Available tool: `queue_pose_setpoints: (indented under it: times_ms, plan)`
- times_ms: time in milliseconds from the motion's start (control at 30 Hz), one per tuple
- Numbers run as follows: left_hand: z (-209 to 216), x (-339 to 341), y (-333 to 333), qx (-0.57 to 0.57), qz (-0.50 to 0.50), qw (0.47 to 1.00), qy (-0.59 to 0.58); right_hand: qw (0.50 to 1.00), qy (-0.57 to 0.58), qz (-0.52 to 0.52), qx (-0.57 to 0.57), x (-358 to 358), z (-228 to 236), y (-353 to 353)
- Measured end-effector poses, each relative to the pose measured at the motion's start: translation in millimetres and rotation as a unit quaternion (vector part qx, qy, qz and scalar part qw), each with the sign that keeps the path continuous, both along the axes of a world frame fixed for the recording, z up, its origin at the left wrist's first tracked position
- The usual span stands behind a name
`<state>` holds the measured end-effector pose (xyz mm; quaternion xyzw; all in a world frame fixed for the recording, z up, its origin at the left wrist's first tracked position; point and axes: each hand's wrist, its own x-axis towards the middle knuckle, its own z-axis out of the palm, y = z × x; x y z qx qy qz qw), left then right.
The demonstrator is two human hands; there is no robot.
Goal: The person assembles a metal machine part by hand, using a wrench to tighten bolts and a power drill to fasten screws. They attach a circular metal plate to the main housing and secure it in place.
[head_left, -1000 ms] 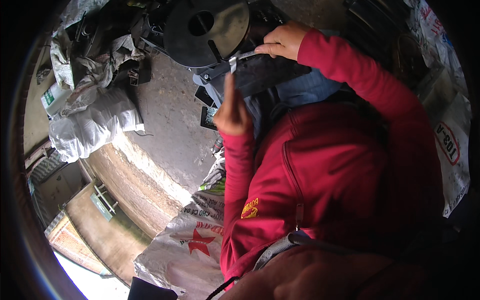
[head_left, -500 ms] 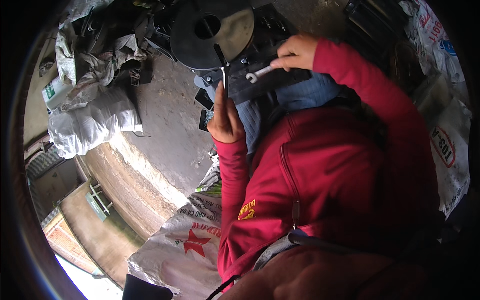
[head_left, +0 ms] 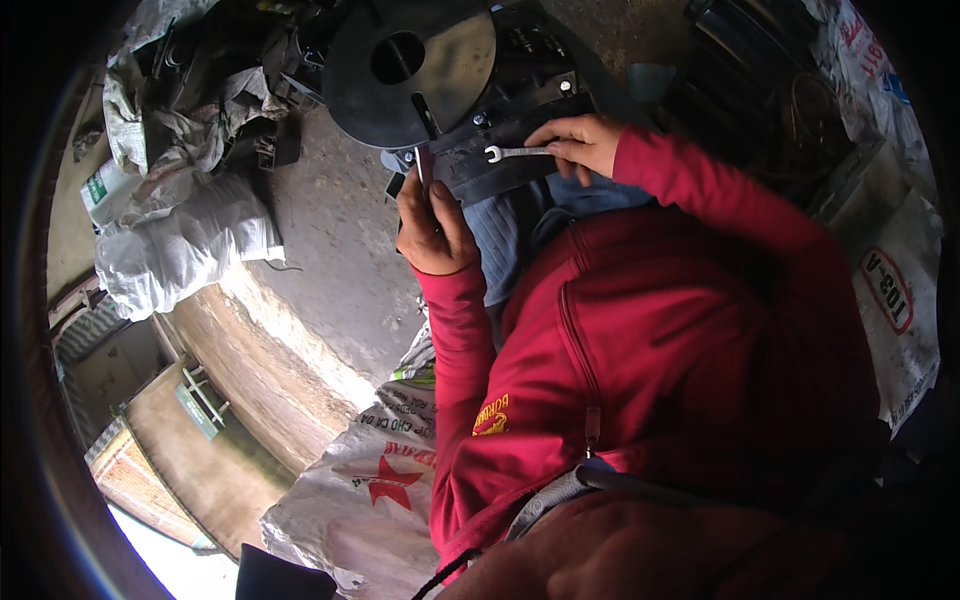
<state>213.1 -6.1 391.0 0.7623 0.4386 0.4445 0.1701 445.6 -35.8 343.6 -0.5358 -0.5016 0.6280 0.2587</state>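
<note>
A slim metal tool (head_left: 423,165), seen nearly edge-on, is pinched in my left hand (head_left: 437,225). Its far end reaches the near rim of a black round disc (head_left: 455,65), which has a centre hole and a slot. My right hand (head_left: 585,145) grips an open-ended wrench (head_left: 518,152), jaw pointing left, over a dark metal plate (head_left: 490,172). A bolt (head_left: 480,118) stands up beside the disc, and another bolt (head_left: 565,86) is farther right. Whether either tool touches a bolt cannot be made out.
White sacks (head_left: 185,245) lie to the left on the concrete floor (head_left: 325,220). A printed sack (head_left: 350,490) sits near my left elbow, and another sack (head_left: 905,300) stands at the right. Dark curved parts (head_left: 745,55) are stacked at the far right.
My left hand and its tool have shifted slightly left. My right hand has moved slightly down; its wrench now lies more level. The disc appears slightly farther left and up in view.
</note>
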Motion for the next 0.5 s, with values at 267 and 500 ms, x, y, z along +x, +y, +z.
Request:
queue_pose_setpoints:
  times_ms: [267, 500]
  plan:
    - [-42, -7, -12, -0.159, -0.038, 0.975, -0.149, 0.944, 0.303, -0.054, -0.119, -9, -6, 14]
    - [-61, -21, -6, -0.204, -0.035, 0.960, -0.190, 0.901, 0.384, -0.116, -0.167, -19, -14, 24]
